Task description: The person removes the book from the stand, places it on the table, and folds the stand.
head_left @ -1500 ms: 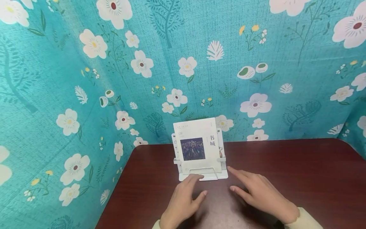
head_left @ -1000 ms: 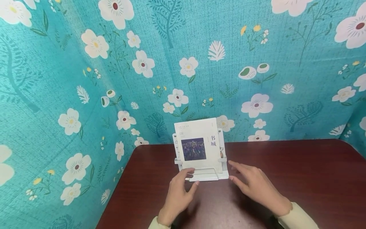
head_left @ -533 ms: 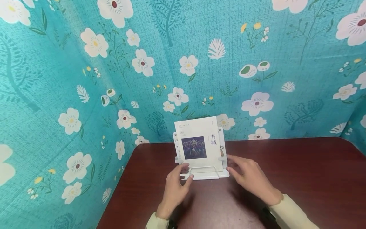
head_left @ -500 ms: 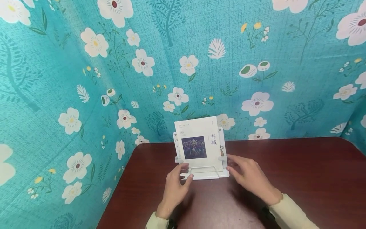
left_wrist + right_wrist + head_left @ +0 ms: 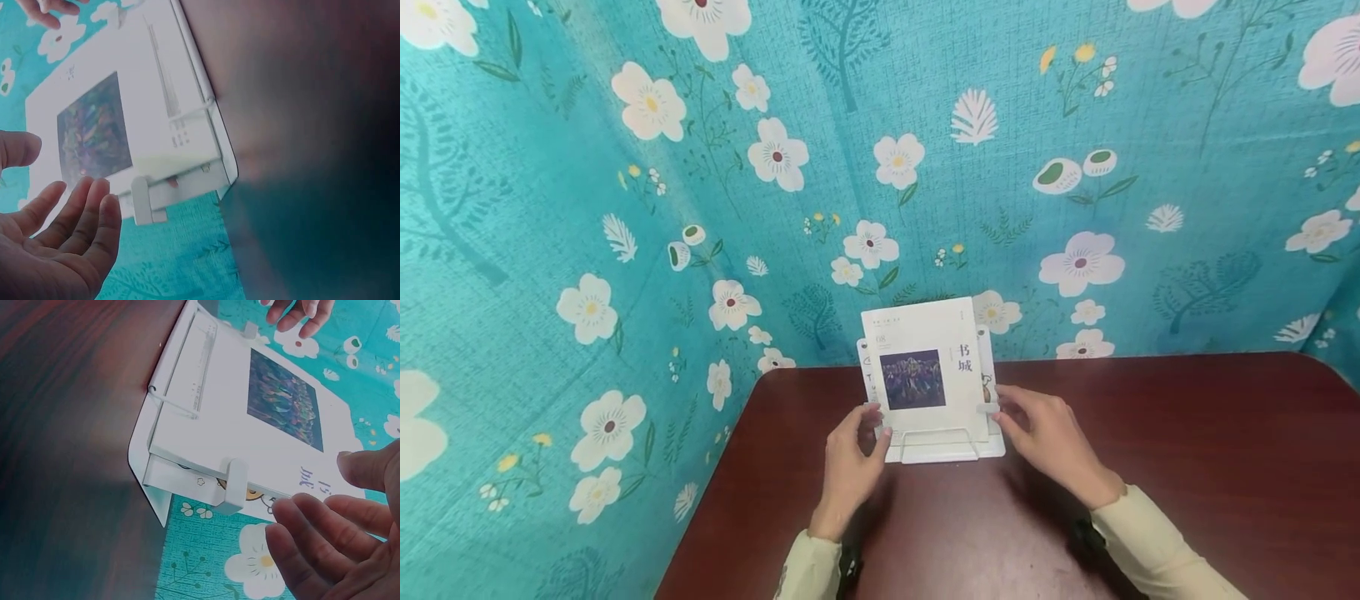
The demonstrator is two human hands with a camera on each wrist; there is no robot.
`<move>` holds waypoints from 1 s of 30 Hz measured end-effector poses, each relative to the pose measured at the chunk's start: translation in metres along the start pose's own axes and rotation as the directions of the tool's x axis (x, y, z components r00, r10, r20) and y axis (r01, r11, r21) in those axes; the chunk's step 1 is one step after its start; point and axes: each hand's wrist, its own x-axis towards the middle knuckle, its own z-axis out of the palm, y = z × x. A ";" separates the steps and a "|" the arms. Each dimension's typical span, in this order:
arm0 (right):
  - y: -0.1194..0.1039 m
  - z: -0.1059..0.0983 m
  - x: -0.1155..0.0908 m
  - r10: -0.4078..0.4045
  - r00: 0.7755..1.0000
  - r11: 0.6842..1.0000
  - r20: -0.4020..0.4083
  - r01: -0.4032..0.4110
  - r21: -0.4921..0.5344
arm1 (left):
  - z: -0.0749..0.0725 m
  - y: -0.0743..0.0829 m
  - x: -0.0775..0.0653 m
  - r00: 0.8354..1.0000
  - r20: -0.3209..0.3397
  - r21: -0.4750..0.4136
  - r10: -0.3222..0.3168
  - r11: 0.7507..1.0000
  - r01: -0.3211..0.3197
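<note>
A white book [image 5: 917, 329] with a dark picture on its cover leans on a white book stand [image 5: 992, 446], upright and tilted back. A wire holder [image 5: 940, 432] crosses its lower front, and a clip [image 5: 232, 487] sits at its right edge. My left hand [image 5: 850, 458] is beside the book's left edge, thumb apart from relaxed fingers [image 5: 84, 219]. On the other side, my right hand [image 5: 1052, 437] is near the right edge, its fingers [image 5: 325, 525] loosely bent. Both wrist views show gaps between the hands and the book; neither hand grips anything.
The stand is on a dark red-brown table [image 5: 1187, 467], near its back edge. Behind and to the left hangs a teal cloth [image 5: 820, 167] printed with white flowers.
Both hands have moved forward along the sides of the stand, the left one also leftward, away from the front of the base. Book and stand keep their place on the table.
</note>
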 end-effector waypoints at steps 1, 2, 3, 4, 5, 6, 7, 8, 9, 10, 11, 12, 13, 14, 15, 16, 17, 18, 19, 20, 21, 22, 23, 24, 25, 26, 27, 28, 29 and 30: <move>0.000 0.001 0.002 0.001 1.000 1.000 -0.008 -0.001 -0.002 | 0.000 -0.002 0.002 1.000 -0.010 -0.007 -0.004 1.000 0.004; 0.000 0.002 0.004 0.004 1.000 1.000 -0.016 -0.004 -0.005 | 0.000 -0.003 0.004 1.000 -0.019 -0.012 -0.007 1.000 0.007; 0.001 0.003 0.006 0.009 1.000 1.000 -0.020 -0.009 -0.008 | 0.000 -0.005 0.006 1.000 -0.029 -0.013 -0.011 1.000 0.011; 0.001 0.004 0.008 0.013 1.000 1.000 -0.026 -0.013 -0.006 | 0.001 -0.006 0.007 0.999 -0.038 -0.010 -0.013 1.000 0.013; 0.001 0.005 0.010 0.019 0.999 1.000 -0.029 -0.019 -0.003 | 0.001 -0.007 0.009 0.999 -0.046 -0.008 -0.015 1.000 0.014; 0.001 0.006 0.012 0.030 0.999 1.000 -0.029 -0.030 -0.001 | 0.002 -0.007 0.010 0.998 -0.055 -0.006 -0.018 1.000 0.017; 0.001 0.007 0.014 0.038 0.999 0.999 -0.031 -0.038 0.004 | 0.002 -0.007 0.012 0.998 -0.060 -0.003 -0.020 1.000 0.020; 0.002 0.007 0.015 0.047 0.998 0.999 -0.032 -0.047 0.003 | 0.003 -0.007 0.014 0.998 -0.066 0.001 -0.023 1.000 0.023; 0.002 0.008 0.017 0.056 0.998 0.998 -0.033 -0.056 0.001 | 0.004 -0.007 0.016 0.997 -0.073 0.006 -0.022 1.000 0.023; 0.003 0.009 0.018 0.065 0.997 0.998 -0.036 -0.065 0.001 | 0.005 -0.007 0.019 0.997 -0.079 0.007 -0.021 1.000 0.022; 0.003 0.010 0.019 0.073 0.997 0.997 -0.037 -0.073 0.001 | 0.006 -0.007 0.022 0.996 -0.086 0.008 -0.020 1.000 0.020; 0.004 0.011 0.021 0.083 0.996 0.997 -0.037 -0.083 0.003 | 0.006 -0.007 0.024 0.995 -0.095 0.009 -0.017 1.000 0.018; 0.004 0.012 0.022 0.095 0.995 0.995 -0.036 -0.095 0.008 | 0.007 -0.007 0.027 0.995 -0.100 0.008 -0.017 1.000 0.018; 0.004 0.013 0.023 0.107 0.994 0.994 -0.037 -0.106 0.012 | 0.007 -0.007 0.029 0.994 -0.108 0.011 -0.013 1.000 0.015; 0.004 0.014 0.023 0.117 0.992 0.993 -0.037 -0.117 0.022 | 0.008 -0.008 0.031 0.993 -0.114 0.014 -0.011 1.000 0.012; 0.004 0.016 0.024 0.129 0.991 0.991 -0.034 -0.128 0.033 | 0.008 -0.008 0.032 0.993 -0.117 0.014 -0.012 1.000 0.013; 0.004 0.017 0.025 0.139 0.990 0.990 -0.031 -0.137 0.038 | 0.009 -0.008 0.033 0.993 -0.121 0.014 -0.013 1.000 0.015; 0.004 0.018 0.026 0.147 0.989 0.988 -0.030 -0.145 0.045 | 0.010 -0.009 0.034 0.992 -0.124 0.013 -0.016 1.000 0.017; 0.004 0.019 0.027 0.152 0.988 0.987 -0.030 -0.151 0.048 | 0.010 -0.010 0.035 0.992 -0.126 0.011 -0.020 1.000 0.021; 0.005 0.021 0.028 0.154 0.988 0.987 -0.030 -0.153 0.050 | 0.011 -0.010 0.035 0.991 -0.130 0.011 -0.021 1.000 0.022; 0.005 0.022 0.029 0.155 0.987 0.987 -0.030 -0.153 0.051 | 0.011 -0.011 0.036 0.991 -0.132 0.007 -0.025 1.000 0.027; 0.005 0.023 0.030 0.156 0.987 0.987 -0.033 -0.154 0.048 | 0.012 -0.011 0.036 0.990 -0.134 0.003 -0.030 1.000 0.030; 0.006 0.024 0.031 0.156 0.987 0.987 -0.037 -0.154 0.047 | 0.012 -0.012 0.037 0.990 -0.136 0.003 -0.032 0.999 0.033; 0.006 0.025 0.031 0.157 0.987 0.987 -0.040 -0.155 0.049 | 0.013 -0.013 0.038 0.990 -0.137 0.006 -0.032 0.999 0.033; 0.006 0.026 0.032 0.159 0.986 0.986 -0.043 -0.156 0.051 | 0.013 -0.014 0.038 0.990 -0.137 0.007 -0.033 0.999 0.035; 0.006 0.026 0.033 0.162 0.986 0.986 -0.044 -0.160 0.055 | 0.014 -0.015 0.039 0.990 -0.137 0.010 -0.033 0.999 0.035; 0.006 0.027 0.033 0.169 0.985 0.984 -0.045 -0.166 0.060 | 0.015 -0.015 0.040 0.991 -0.132 0.010 -0.038 0.999 0.039; 0.006 0.027 0.034 0.175 0.984 0.983 -0.044 -0.172 0.065 | 0.015 -0.016 0.041 0.991 -0.127 0.009 -0.040 0.999 0.042; 0.006 0.028 0.034 0.182 0.982 0.981 -0.043 -0.179 0.071 | 0.016 -0.016 0.041 0.992 -0.122 0.009 -0.043 0.999 0.045; 0.006 0.028 0.035 0.188 0.981 0.980 -0.043 -0.185 0.074 | 0.017 -0.016 0.042 0.992 -0.119 0.007 -0.046 0.999 0.048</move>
